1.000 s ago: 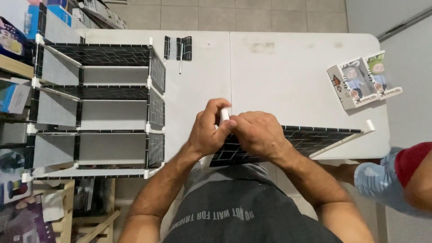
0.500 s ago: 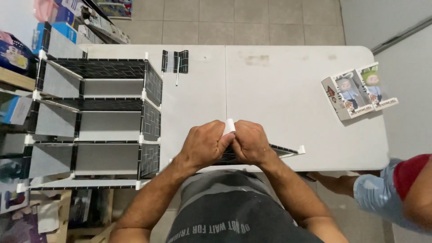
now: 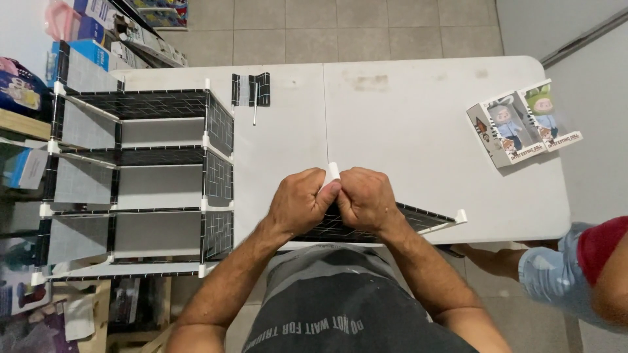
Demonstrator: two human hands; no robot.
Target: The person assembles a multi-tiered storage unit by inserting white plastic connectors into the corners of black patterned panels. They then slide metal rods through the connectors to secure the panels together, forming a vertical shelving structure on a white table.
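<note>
Both my hands meet over the near edge of the white table [image 3: 405, 124]. My left hand [image 3: 302, 201] and my right hand [image 3: 366, 199] pinch a small white plastic connector [image 3: 332, 172] that sticks up between the fingers. Under my hands lies a black patterned panel [image 3: 418, 219] with a white frame, tilted, with another white connector [image 3: 461, 216] at its far right corner. Both hands also press on this panel's edge.
A partly built black-and-white cube shelf [image 3: 140, 176] lies on the table's left part. Small black panel pieces [image 3: 252, 89] and a thin rod sit at the far side. Two boxed figures [image 3: 523, 121] rest at the right. Another person's arm [image 3: 575, 268] shows at lower right.
The panel's right end has swung closer and lower toward me. My hands stayed together on the white connector, shifting slightly toward the table centre.
</note>
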